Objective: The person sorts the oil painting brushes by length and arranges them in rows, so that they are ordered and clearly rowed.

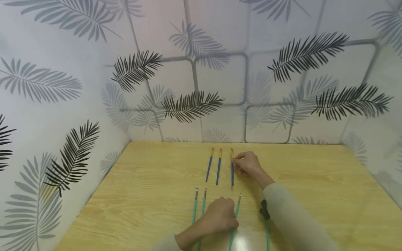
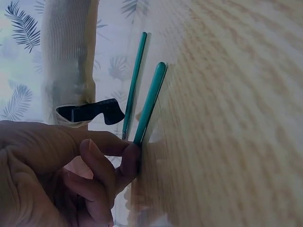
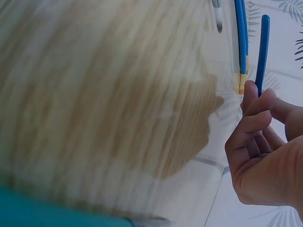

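Note:
My right hand (image 1: 248, 163) pinches a blue paintbrush (image 1: 232, 176) with a yellow ferrule, bristles toward the back wall. In the right wrist view this blue handle (image 3: 262, 52) rises from between thumb and fingers. Left of it lie two more blue paintbrushes, one farther left (image 1: 208, 169) and one between (image 1: 218, 169). Nearer the front, my left hand (image 1: 220, 216) pinches a teal paintbrush (image 1: 237, 209); its handle (image 2: 151, 101) shows in the left wrist view, low over the table. Two teal paintbrushes lie to the left, the outer one (image 1: 195, 207) and the inner one (image 1: 203, 204) partly behind the left hand.
Another teal paintbrush (image 1: 267, 235) lies beside the right sleeve (image 1: 295, 216). A black wrist mount (image 1: 265, 210) sits under that forearm. The wood-grain table (image 1: 141, 188) meets a feather-patterned wall (image 1: 220, 122) at the back.

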The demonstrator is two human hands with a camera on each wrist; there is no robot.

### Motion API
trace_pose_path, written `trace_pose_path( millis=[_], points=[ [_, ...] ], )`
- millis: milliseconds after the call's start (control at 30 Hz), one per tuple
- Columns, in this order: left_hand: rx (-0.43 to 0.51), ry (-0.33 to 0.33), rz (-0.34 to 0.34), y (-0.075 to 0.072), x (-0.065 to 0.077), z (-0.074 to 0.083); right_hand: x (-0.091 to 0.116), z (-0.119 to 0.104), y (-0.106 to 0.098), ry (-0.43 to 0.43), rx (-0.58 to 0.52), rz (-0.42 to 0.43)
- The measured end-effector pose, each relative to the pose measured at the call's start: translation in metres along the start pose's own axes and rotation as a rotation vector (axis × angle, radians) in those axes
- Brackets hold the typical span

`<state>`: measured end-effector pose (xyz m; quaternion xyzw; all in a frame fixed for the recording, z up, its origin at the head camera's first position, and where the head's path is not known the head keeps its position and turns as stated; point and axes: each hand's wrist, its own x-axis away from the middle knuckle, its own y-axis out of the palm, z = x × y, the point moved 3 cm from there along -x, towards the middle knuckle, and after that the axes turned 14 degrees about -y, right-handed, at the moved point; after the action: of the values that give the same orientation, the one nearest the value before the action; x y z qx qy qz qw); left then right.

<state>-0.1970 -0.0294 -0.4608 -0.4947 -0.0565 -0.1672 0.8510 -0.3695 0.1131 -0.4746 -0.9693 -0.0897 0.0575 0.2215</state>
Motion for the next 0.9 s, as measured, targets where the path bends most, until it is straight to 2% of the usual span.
trace_pose_path(
  millis=[133,400,667,900],
  points=[
    [0.058,-0.019,-0.030,0.001,0.001,-0.003,-0.003,0.004,0.004,0.015,0.005,0.007],
    [0.126,0.015,-0.049,-0.001,-0.001,-0.008,-0.009,0.007,0.010,0.008,0.008,0.029],
    [0.144,-0.031,-0.064,0.002,-0.003,-0.012,-0.011,0.003,0.013,0.003,0.256,0.022],
    [0.138,-0.039,-0.043,0.002,-0.001,-0.013,-0.016,0.001,0.018,-0.035,0.381,0.032]
  ],
)
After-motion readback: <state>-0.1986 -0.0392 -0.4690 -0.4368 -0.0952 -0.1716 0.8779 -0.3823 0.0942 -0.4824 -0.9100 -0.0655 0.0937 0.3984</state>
